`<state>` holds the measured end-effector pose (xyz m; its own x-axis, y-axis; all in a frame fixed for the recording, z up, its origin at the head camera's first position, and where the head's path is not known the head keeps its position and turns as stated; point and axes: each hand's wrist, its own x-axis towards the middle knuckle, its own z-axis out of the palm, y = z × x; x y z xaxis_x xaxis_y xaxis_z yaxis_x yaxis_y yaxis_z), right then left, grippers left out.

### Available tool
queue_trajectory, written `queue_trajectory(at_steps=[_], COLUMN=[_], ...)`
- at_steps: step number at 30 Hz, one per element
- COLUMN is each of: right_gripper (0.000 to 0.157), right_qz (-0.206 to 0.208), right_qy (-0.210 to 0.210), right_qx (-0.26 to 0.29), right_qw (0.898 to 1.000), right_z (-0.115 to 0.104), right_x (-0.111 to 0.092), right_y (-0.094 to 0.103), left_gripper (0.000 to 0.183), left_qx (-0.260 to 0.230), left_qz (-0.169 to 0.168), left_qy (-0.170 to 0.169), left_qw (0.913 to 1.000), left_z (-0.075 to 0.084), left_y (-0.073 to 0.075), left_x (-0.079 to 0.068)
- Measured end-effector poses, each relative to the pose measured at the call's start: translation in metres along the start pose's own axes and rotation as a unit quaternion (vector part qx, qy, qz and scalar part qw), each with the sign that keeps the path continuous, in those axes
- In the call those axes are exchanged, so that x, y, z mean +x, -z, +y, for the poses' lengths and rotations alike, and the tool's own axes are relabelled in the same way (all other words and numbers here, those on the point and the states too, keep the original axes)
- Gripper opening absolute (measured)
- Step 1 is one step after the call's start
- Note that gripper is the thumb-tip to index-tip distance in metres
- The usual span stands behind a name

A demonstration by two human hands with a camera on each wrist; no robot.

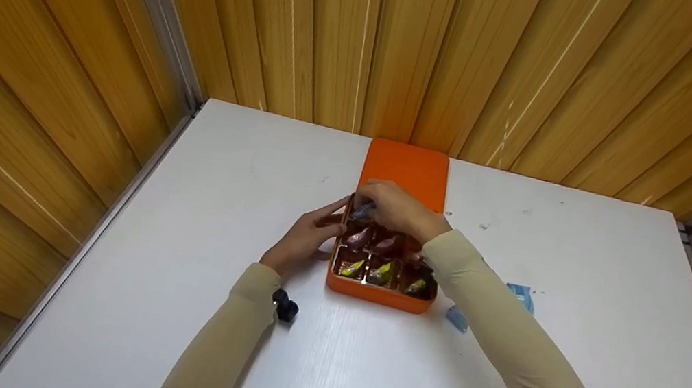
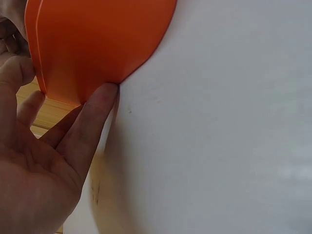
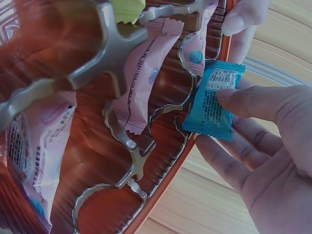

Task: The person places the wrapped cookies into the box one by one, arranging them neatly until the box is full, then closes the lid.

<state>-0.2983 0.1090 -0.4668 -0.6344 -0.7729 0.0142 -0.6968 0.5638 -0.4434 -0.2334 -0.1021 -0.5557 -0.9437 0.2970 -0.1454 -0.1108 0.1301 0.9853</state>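
Observation:
An orange tin (image 1: pixel 378 296) holds a divided gold tray (image 3: pixel 137 163). Pink packets (image 3: pixel 148 73) and yellow-green packets (image 1: pixel 382 272) lie in its compartments. My right hand (image 1: pixel 396 207) is over the far left compartment. Between thumb and fingers it pinches a blue wrapped candy (image 3: pixel 214 100), at the tin's rim in the right wrist view. My left hand (image 1: pixel 306 237) rests against the tin's left side. Its fingers stretch along the orange outer wall (image 2: pixel 97 48) in the left wrist view. My right hand hides part of the far compartments in the head view.
Behind the tin lies its orange lid (image 1: pixel 407 165), reaching the wooden wall (image 1: pixel 411 45). Two blue packets, a nearer one (image 1: pixel 457 318) and a farther one (image 1: pixel 520 295), lie on the white table (image 1: pixel 331 372) by my right sleeve. A black device (image 1: pixel 286 307) sits at my left wrist.

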Motion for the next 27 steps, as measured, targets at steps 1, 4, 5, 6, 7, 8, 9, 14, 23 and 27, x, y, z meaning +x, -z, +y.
queue_trajectory(at_steps=[1, 4, 5, 6, 7, 8, 9, 14, 23, 27], right_gripper=[0.019, 0.017, 0.017, 0.017, 0.017, 0.016, 0.016, 0.015, 0.019, 0.023], right_qz=[-0.001, -0.002, -0.003, -0.004, -0.004, -0.003, -0.002, 0.011, 0.031, 0.043], right_qy=[-0.002, -0.013, -0.017, -0.021, -0.025, -0.027, -0.028, -0.019, -0.048, -0.071], right_qx=[0.001, 0.008, 0.010, 0.012, 0.014, 0.014, 0.014, 0.008, 0.020, 0.029], right_qw=[1.000, 1.000, 1.000, 1.000, 1.000, 1.000, 1.000, 1.000, 0.998, 0.996], right_z=[0.000, 0.001, 0.001, 0.001, 0.001, 0.001, 0.001, 0.004, 0.003, 0.001], right_x=[0.000, -0.001, -0.001, -0.002, -0.002, -0.003, -0.004, -0.009, -0.021, -0.030], right_y=[0.000, 0.000, 0.000, 0.000, 0.000, 0.001, 0.001, 0.002, 0.011, 0.016], left_gripper=[0.063, 0.064, 0.064, 0.064, 0.064, 0.064, 0.064, 0.064, 0.062, 0.062], left_qx=[-0.001, -0.006, -0.006, -0.007, -0.007, -0.008, -0.010, -0.016, -0.033, -0.031], left_qz=[0.000, -0.003, -0.003, -0.003, -0.003, -0.003, -0.003, -0.010, -0.014, -0.012], left_qy=[0.000, -0.001, -0.001, -0.003, -0.003, -0.004, -0.005, -0.010, -0.008, -0.005], left_qw=[1.0000, 1.0000, 1.0000, 1.0000, 1.0000, 1.0000, 0.9999, 0.9998, 0.9993, 0.9994], left_z=[0.000, -0.001, -0.001, -0.001, -0.001, -0.002, -0.002, -0.004, -0.002, -0.003], left_y=[0.000, -0.001, -0.001, -0.001, -0.001, -0.001, 0.000, 0.001, 0.000, 0.000], left_x=[0.000, 0.001, 0.000, 0.000, 0.001, 0.000, 0.000, 0.001, 0.000, 0.000])
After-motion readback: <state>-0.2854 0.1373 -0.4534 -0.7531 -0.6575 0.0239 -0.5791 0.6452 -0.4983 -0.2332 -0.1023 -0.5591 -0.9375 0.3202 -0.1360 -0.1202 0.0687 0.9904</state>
